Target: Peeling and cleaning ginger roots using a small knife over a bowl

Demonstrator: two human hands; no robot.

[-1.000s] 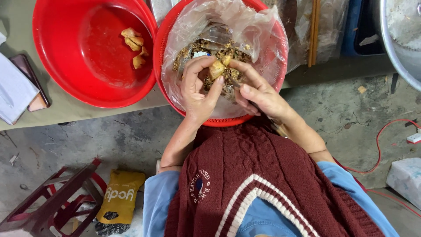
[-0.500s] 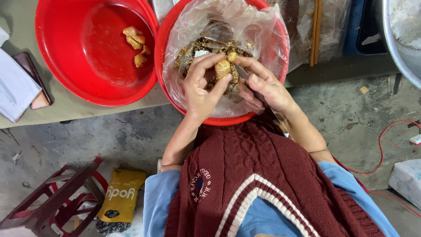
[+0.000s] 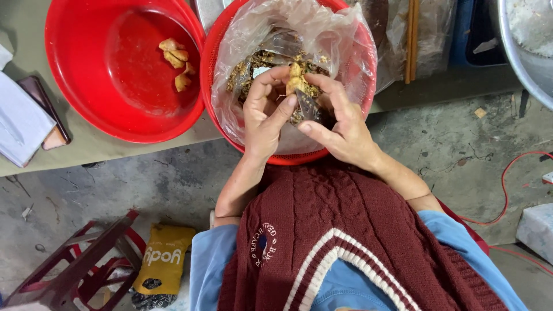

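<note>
Both hands work over the red colander basket (image 3: 226,124) lined with a clear plastic bag (image 3: 322,34), at 12 o'clock from the person's chest.

Left hand (image 3: 264,118) — fingers curled, thumb and fingertips pinching the lower part of a knobby ginger piece (image 3: 296,80). The piece stands roughly upright, its tip poking above the fingers.

Right hand (image 3: 340,126) — fingers closed around a small knife blade (image 3: 308,106), dark and flat, pressed against the ginger just below the left thumb. Its handle is hidden in the palm, so the exact hold cannot be told. The index finger arches over the top of the ginger, touching it from the 2 o'clock side.

Under the hands, inside the bag: a heap of brownish peel scraps (image 3: 253,69).

At 9 o'clock from the basket, touching its rim, sits a red plastic basin (image 3: 86,86) with a few peeled ginger chunks (image 3: 175,60) lying near its centre. Both vessels sit on a grey-green table (image 3: 34,155).

At the table's far left edge lie a white folded cloth or paper (image 3: 20,124) and a dark phone-like slab (image 3: 46,109) partly under it.

On the concrete floor at 7 o'clock: a dark red stool (image 3: 75,268) and a yellow pouch (image 3: 164,259) just beside it. At 3 o'clock a red cable (image 3: 510,175) runs across the floor.

The person wears a maroon cable-knit vest (image 3: 345,253) over blue sleeves.
</note>
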